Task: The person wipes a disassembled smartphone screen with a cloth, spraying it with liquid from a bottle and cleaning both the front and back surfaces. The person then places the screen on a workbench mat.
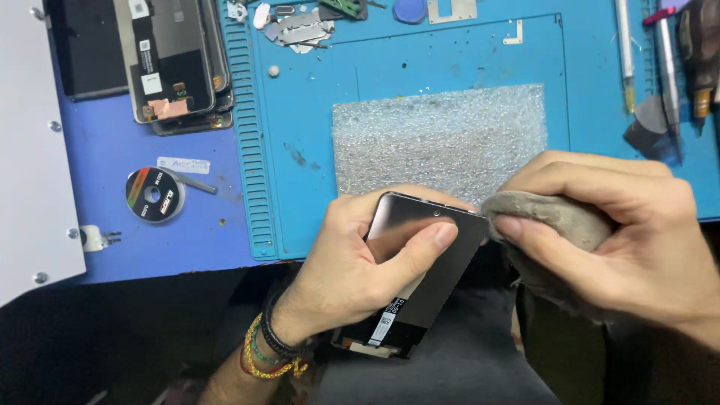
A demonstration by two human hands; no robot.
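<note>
Hands around phone screen, right apparently pinching cloth

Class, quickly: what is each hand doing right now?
Left hand: closed around the dark phone screen panel.
Right hand: closed on a grey cloth at the panel's top corner.

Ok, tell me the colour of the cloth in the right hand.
The cloth is grey-brown, seen best in the head view, pinched in the right hand against the screen.
</note>
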